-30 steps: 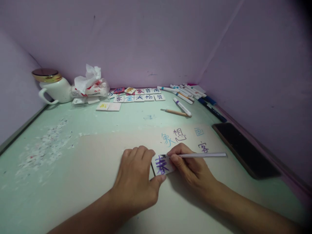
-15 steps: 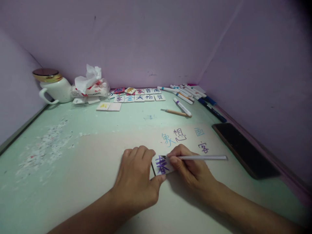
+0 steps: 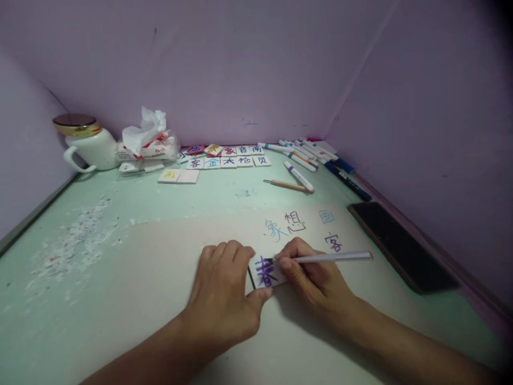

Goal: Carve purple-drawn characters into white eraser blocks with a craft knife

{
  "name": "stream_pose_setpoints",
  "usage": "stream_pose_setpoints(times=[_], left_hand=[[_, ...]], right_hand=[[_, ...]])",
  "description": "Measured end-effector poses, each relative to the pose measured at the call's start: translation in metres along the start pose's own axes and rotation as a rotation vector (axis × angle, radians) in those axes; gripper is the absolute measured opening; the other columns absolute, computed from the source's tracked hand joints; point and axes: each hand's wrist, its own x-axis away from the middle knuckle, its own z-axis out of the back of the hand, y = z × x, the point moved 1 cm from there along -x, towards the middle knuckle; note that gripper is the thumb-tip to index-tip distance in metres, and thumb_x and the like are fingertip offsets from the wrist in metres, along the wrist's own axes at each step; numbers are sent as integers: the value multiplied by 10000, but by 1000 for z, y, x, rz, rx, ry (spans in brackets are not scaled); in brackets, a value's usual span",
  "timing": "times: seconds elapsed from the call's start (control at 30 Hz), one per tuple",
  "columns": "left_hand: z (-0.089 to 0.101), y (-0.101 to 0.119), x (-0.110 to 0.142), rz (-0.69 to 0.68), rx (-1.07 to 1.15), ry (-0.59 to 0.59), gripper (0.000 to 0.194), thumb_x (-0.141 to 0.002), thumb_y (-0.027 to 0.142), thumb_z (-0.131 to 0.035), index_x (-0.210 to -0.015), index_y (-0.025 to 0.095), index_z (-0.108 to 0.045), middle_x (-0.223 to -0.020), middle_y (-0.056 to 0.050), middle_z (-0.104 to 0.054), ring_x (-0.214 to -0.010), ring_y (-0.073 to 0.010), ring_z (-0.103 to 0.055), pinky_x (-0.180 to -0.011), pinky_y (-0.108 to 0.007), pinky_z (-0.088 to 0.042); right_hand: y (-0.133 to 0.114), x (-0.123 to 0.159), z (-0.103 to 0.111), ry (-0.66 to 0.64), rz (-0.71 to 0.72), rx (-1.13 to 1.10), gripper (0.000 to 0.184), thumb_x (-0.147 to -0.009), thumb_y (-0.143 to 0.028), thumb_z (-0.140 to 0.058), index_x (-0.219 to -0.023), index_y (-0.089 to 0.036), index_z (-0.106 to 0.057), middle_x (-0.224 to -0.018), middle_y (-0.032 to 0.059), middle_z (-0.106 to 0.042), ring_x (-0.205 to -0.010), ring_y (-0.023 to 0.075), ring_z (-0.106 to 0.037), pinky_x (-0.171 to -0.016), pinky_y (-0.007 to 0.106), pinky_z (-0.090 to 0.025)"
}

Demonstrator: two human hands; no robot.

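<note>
My left hand (image 3: 224, 291) presses its curled fingers and thumb on a small white tile (image 3: 266, 271) that bears a purple character, holding it down on a beige board (image 3: 160, 267). My right hand (image 3: 310, 275) pinches a thin silver-grey tool (image 3: 332, 258) like a pen. The tool's dark tip touches the tile's top edge. Blue and purple characters (image 3: 298, 227) are written on the board just beyond the hands.
A black phone (image 3: 395, 243) lies at the right. Markers (image 3: 308, 152), a wooden-handled tool (image 3: 286, 185) and rows of character tiles (image 3: 226, 156) sit at the back. A white mug with a gold lid (image 3: 86, 141) and a tissue pack (image 3: 148, 140) stand back left. Shavings (image 3: 72, 243) cover the left.
The silver tool's tip has shifted slightly along the tile's top edge and its far end has risen a little. My left hand has stayed put.
</note>
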Motion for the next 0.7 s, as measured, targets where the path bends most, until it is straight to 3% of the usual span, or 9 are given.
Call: stream_pose_setpoints(times=[0.47,0.7], left_hand=[[0,0,0,7,16,6,269,-696,275,-641,-926,188,-533,-912,-66,-571,-871,-259,-514,-799,-464,-370],[-1,0,0,6,18,15,255,-678,275,-654,-887,204,-526,-893,-59,-576,-862,-262,-527,-789,-457,-382]], right_hand=[[2,3,0,18,-41,-69,197,-930,-264,-398,-768,-207,-494,-590,-34,-470,-536,114,-456,-501,236,-367],[4,2,-2,1,56,-29,139,-922,-213,-401,-826,-206,-501,-643,-17,-504,-553,114,-464,-503,236,-382]])
